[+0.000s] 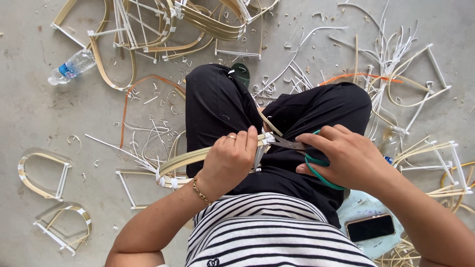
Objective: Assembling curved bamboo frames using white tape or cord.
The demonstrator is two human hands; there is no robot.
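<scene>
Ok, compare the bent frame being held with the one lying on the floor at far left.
The held frame is gripped in the left hand over the lap, with scissors at its white binding; the floor frame lies flat and untouched. The held frame is partly hidden; the floor one shows whole. Both are pale bent strips with white sticks.

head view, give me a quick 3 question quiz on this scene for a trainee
1. True or false: the right hand holds the green-handled scissors.
2. What does the left hand grip? A) the plastic bottle B) a curved cane frame C) the phone
3. Where do the scissor blades point?

Key:
1. True
2. B
3. At the white binding on the frame, beside the left hand's fingers.
</scene>
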